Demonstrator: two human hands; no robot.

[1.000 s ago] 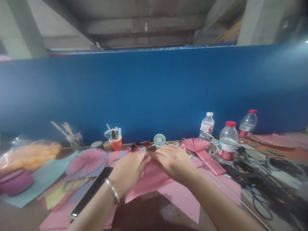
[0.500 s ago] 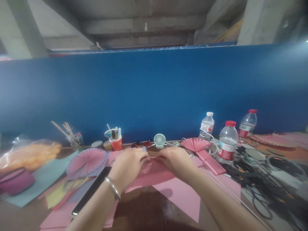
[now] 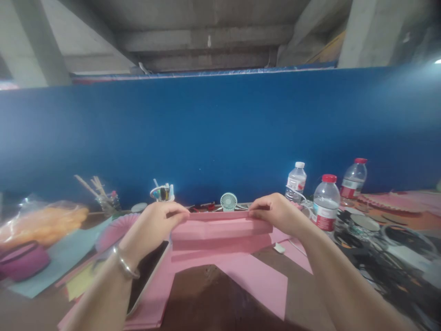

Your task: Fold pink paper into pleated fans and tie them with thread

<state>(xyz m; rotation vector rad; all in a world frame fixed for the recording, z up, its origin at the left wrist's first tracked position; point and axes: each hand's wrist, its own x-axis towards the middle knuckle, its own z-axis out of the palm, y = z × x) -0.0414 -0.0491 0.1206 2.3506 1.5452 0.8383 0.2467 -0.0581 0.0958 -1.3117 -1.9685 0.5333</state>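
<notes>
A sheet of pink paper [image 3: 220, 231] with crosswise folds hangs stretched between my hands above the table. My left hand [image 3: 160, 218] pinches its top edge near the left end; a silver bangle circles that wrist. At the right end, my right hand [image 3: 274, 211] pinches the same edge between thumb and fingers. Below lies another flat pink sheet [image 3: 257, 280] on the brown table [image 3: 203, 303]. A dark phone-like slab [image 3: 148, 276] rests under my left forearm on a pile of pink paper. Behind that arm, a pleated pink paper fan [image 3: 115, 230] is partly hidden.
A small mint fan [image 3: 228, 201] stands behind the paper, before the blue partition [image 3: 206, 128]. Plastic bottles [image 3: 325, 202] stand at the right, beside tangled black cables [image 3: 375, 257]. At the left are a purple container [image 3: 24, 261] and a bag of orange items [image 3: 48, 220].
My hands have moved apart along the top edge, from close together at the middle to near the two ends. More of the folded pink sheet now shows.
</notes>
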